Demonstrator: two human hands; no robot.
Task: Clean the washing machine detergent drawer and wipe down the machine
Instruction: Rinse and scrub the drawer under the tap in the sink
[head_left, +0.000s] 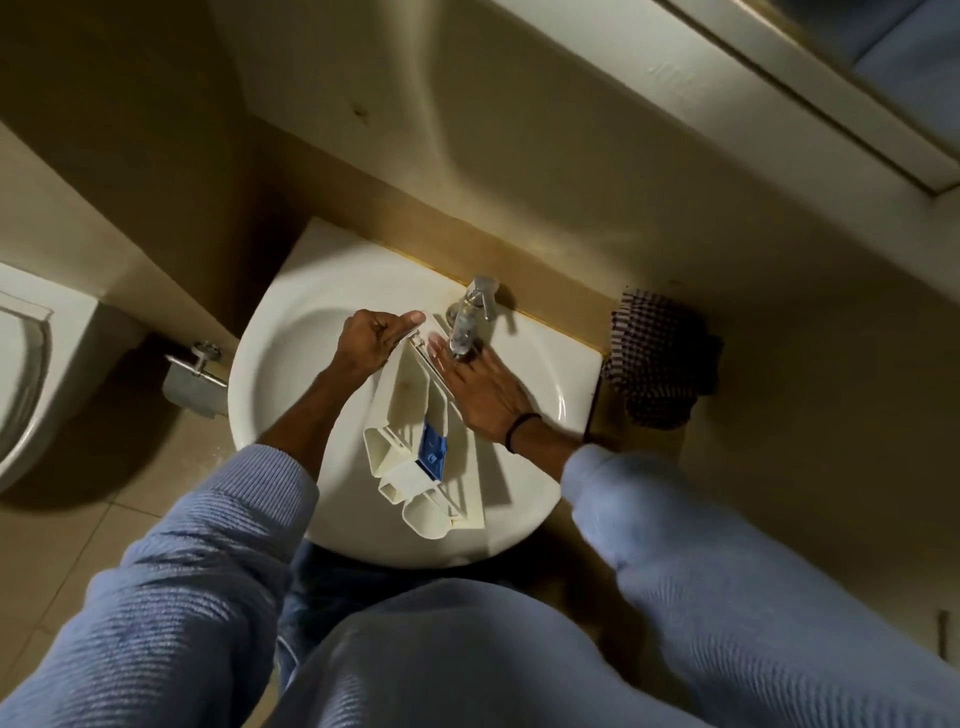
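Observation:
The white detergent drawer (410, 410), with a blue insert (432, 451) in one compartment, lies lengthwise over the white sink basin (291, 364). My left hand (371, 340) grips the drawer's far front panel, thumb along its top edge. My right hand (480, 387) lies flat with straight fingers against the drawer's right side, fingertips under the chrome tap (470, 317). Whether water is running cannot be seen.
A dark checked cloth (657, 358) hangs on the wall right of the sink. A toilet (21, 364) stands at the left, with a metal paper holder (195, 379) between it and the sink. A cabinet edge (831, 104) juts out at top right.

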